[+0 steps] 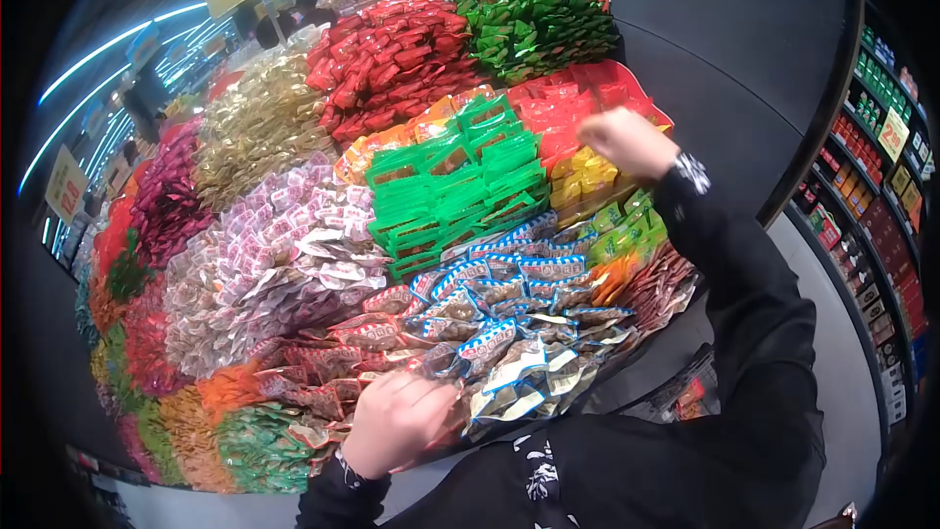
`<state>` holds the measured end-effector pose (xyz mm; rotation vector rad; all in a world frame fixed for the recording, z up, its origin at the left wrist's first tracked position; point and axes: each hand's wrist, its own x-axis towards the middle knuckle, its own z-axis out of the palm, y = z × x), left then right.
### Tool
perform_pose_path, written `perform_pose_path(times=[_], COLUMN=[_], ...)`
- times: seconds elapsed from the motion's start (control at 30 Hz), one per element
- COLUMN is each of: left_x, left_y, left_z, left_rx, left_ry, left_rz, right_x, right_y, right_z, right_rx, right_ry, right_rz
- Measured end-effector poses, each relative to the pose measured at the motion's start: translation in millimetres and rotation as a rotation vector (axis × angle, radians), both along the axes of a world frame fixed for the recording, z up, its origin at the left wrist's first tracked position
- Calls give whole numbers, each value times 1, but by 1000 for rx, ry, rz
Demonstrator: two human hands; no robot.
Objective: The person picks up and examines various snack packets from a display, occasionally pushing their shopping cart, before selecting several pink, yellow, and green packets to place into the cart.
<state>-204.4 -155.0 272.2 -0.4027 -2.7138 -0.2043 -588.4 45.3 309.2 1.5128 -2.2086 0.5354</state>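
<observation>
Blue-striped packets [509, 279] lay just right of the left hand [397, 421], which rested knuckles-up among near brown packets [313, 397], grip hidden; the right hand [627, 142], farther off, hung fisted over yellow packets [583, 176], contents unclear.

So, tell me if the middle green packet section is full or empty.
Full: the green packets sit stacked in tight rows, with no bare base showing.
</observation>
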Motion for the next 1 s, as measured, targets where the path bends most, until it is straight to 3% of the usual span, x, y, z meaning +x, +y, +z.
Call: perform_pose_path(times=[0.13,0.23,0.33,0.4,0.5,0.57,0.63,0.7,0.77,0.83,0.93,1.0], left_x=[-89,-176,-246,-274,-292,-295,-298,-301,-299,-296,-293,-283], left_y=[-15,-28,-41,-45,-47,-49,-52,-57,-57,-59,-46,-21], left_z=[22,31,29,26,16,11,13,18,24,28,28,36], left_rx=[-98,-12,68,549,729,704,773,844,1008,1085,1228,1641], left_ry=[101,242,226,34,38,46,51,87,194,219,240,93], left_rz=[-51,-65,52,170,162,166,208,219,152,99,41,-180], right_x=[-118,-153,-155,-160,-163,-168,-176,-179,-174,-145,-93,-60], right_y=[-99,-145,-176,-190,-198,-195,-188,-181,-160,-132,-89,-67], right_z=[27,26,24,21,18,18,28,44,66,80,77,69], right_rx=[-77,-206,-239,-319,-322,-294,-356,-636,-717,-688,-476,-379], right_ry=[32,131,110,145,147,146,-50,-217,-408,-717,-815,-806], right_rz=[-124,-141,-194,-235,-275,-291,-129,-37,122,395,455,468])
